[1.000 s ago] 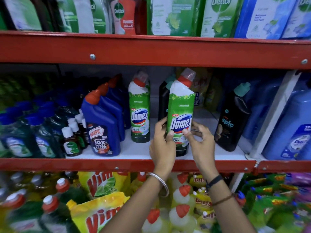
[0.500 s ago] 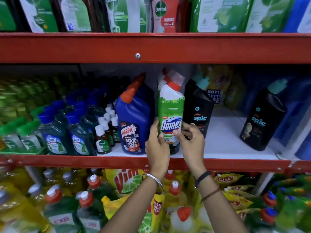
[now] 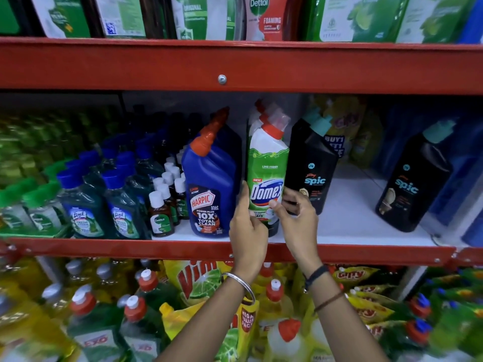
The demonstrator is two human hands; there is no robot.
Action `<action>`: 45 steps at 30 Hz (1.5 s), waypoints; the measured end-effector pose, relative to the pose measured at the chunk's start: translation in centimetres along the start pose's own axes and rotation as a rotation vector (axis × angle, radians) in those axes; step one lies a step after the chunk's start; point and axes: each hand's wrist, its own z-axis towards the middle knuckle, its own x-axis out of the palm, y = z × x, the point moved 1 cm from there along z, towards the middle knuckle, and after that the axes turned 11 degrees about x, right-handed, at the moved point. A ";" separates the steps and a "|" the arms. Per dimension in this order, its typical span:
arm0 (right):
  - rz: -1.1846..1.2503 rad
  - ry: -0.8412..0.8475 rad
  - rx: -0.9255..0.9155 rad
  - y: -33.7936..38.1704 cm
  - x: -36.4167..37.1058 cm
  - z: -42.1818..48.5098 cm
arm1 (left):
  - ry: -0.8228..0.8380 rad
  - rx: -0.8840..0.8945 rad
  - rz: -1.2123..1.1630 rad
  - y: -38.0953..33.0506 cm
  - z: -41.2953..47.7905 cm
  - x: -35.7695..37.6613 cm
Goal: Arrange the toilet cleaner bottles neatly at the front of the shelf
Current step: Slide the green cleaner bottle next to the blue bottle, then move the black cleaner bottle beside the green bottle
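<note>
I see a shop rack with red metal rails and white shelf boards. The green toilet cleaner bottle stands upright at the front of the middle board, its red cap angled up to the right. My left hand grips its left side and my right hand pinches its right edge, thumb on the label, so both hands grasp it. Just left of the green bottle stands a blue toilet cleaner bottle, close beside it. Just right of it stands a black bottle with a teal cap; another black bottle stands well apart to the right, bare board between them. Behind the green bottle more red caps show. Left of the blue bottle are small brown bottles and rows of blue-capped ones. Below hang yellow pouches.
</note>
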 end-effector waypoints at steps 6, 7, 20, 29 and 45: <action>0.037 0.046 -0.022 0.3 -2.2 -0.2 | -0.091 0.065 -0.091 -1.9 -1.8 2.2; 0.050 0.017 -0.035 0.4 -3.1 -0.2 | -0.117 0.087 -0.106 -2.5 -2.2 2.7; -0.234 -0.497 -0.064 -1.0 -18.5 4.5 | 0.349 -0.040 -0.489 -7.6 -0.4 17.3; -0.253 -0.345 0.054 -3.4 -22.6 8.3 | 0.640 -0.345 -0.363 -5.2 2.8 24.7; -0.117 -0.189 0.003 -3.6 -23.9 7.6 | 0.480 -0.258 -0.422 -4.6 2.7 22.8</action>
